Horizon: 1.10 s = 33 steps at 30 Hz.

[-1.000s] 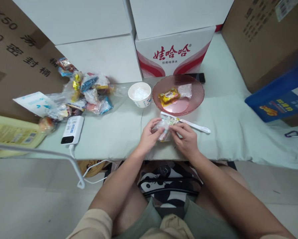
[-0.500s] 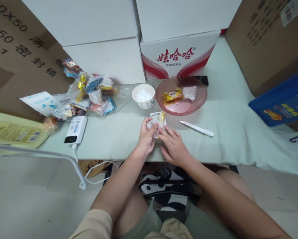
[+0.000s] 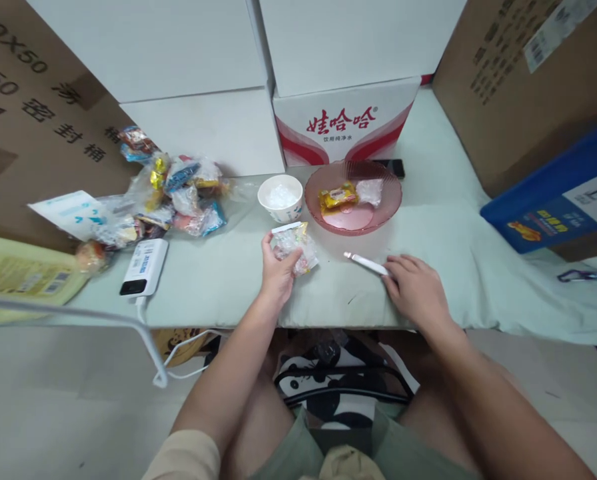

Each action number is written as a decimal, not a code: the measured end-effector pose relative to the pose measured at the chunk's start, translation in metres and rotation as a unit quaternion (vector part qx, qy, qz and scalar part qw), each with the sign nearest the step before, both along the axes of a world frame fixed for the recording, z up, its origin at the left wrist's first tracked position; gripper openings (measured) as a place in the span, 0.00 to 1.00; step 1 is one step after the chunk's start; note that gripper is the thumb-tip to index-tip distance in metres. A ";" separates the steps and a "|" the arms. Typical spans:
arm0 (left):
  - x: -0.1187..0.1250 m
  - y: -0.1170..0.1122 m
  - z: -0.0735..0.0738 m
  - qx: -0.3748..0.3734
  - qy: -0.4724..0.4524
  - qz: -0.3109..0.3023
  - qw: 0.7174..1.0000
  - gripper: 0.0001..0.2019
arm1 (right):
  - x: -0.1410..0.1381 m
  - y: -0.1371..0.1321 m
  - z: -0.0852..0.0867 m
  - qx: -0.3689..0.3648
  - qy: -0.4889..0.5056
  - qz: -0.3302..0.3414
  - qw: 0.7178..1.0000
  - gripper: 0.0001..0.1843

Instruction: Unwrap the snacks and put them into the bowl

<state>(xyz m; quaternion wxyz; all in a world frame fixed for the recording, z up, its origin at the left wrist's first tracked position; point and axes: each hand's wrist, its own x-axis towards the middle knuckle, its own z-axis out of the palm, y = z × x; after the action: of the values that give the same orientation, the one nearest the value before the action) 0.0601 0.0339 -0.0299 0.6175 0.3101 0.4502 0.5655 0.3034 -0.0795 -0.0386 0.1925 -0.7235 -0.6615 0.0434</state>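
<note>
- I see wrapped snacks (image 3: 182, 177) well left of the pink bowl (image 3: 354, 221).
- The left hand (image 3: 278, 272), front-left of the bowl, pinches a clear packet (image 3: 306, 255).
- In front of the bowl, a slim white tool (image 3: 368, 264) runs under the right hand (image 3: 418, 287); I cannot tell whether its fingers grip.

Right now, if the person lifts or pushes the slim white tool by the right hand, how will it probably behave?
The slim white tool will probably stay stiff, as its visible length looks straight. Being so thin, it is likely light. Pushed sideways at its bare tip, it may pivot, since the right hand covers the other end.
</note>
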 end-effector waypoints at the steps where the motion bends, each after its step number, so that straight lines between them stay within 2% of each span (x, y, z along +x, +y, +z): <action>1: 0.001 -0.001 -0.002 0.001 0.002 -0.009 1.000 0.36 | -0.008 -0.003 0.005 -0.017 0.047 0.016 0.999 0.13; 3: 0.004 -0.003 -0.005 0.006 0.011 -0.031 0.999 0.31 | -0.026 -0.005 0.014 -0.062 0.196 0.049 0.977 0.15; 5: 0.007 -0.007 -0.007 0.020 0.033 -0.045 0.998 0.28 | -0.047 -0.003 0.020 -0.108 0.370 0.081 0.919 0.18; 7: 0.011 -0.011 -0.007 0.039 0.063 -0.055 0.996 0.26 | -0.064 0.003 0.020 -0.127 0.495 0.088 0.855 0.20; 9: 0.015 -0.015 -0.006 0.054 0.088 -0.072 0.992 0.25 | -0.074 0.010 0.016 -0.121 0.551 0.060 0.824 0.22; 11: 0.017 -0.017 -0.004 0.064 0.099 -0.084 0.989 0.24 | -0.079 0.016 0.012 -0.108 0.566 0.032 0.817 0.23; 15: 0.016 -0.016 -0.004 0.069 0.096 -0.081 0.990 0.24 | -0.078 0.019 0.007 -0.100 0.554 0.033 0.826 0.22; 19: 0.015 -0.016 -0.007 0.069 0.080 -0.068 0.992 0.25 | -0.077 0.016 0.004 -0.123 0.531 0.028 0.838 0.21; 25: 0.004 -0.005 -0.001 0.037 -0.027 0.004 0.999 0.27 | -0.080 0.012 0.012 -0.165 0.427 0.049 0.888 0.18; 29: -0.014 0.012 0.006 0.026 -0.061 0.062 0.996 0.31 | -0.067 0.011 0.021 -0.211 0.380 0.053 0.899 0.20; 31: -0.019 0.013 0.008 0.021 -0.061 0.088 0.994 0.36 | -0.056 0.012 0.021 -0.167 0.325 0.028 0.930 0.19; 33: -0.019 0.008 0.009 0.006 -0.056 0.076 0.996 0.37 | -0.045 0.015 0.017 -0.083 0.224 -0.007 0.971 0.18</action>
<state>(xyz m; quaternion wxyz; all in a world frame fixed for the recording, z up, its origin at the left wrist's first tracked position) 0.0416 0.0418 -0.0209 0.5949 0.2467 0.4338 0.6301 0.2584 -0.0649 -0.0215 0.2755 -0.7135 -0.5906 0.2573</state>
